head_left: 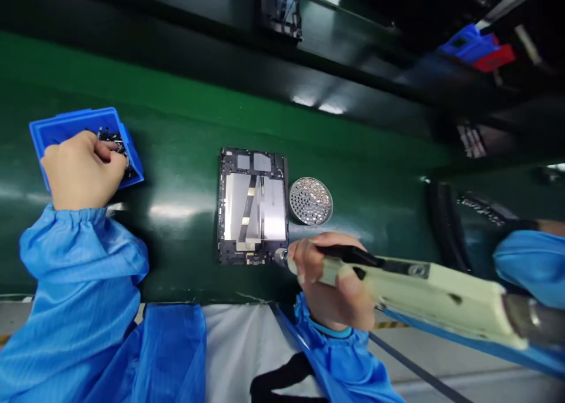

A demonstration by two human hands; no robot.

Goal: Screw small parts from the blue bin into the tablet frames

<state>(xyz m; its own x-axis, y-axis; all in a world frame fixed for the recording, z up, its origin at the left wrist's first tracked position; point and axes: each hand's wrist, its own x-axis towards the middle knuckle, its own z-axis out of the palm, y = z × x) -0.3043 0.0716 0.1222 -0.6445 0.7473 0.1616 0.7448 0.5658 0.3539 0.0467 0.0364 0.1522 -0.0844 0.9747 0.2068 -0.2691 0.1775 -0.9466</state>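
My right hand (329,282) is wrapped round a cream-coloured electric screwdriver (432,294), its tip close to the lower right corner of an opened tablet (276,206). Whether the tip touches the tablet I cannot tell. The tablet lies flat on the green mat, its metal plates and a dark ribbon cable showing. On the left, my left hand (83,167) reaches into a blue plastic bin (73,122) of small dark parts (110,137). Its fingers are curled and pinched together, and what they hold, if anything, is hidden.
Right beside the tablet stands a round dish (311,201) of small screws. Another opened device (279,10) lies on the dark strip beyond the green mat (176,126). Blue and red bins (479,50) stand at the back right. A co-worker's blue sleeve (529,265) is at the right edge.
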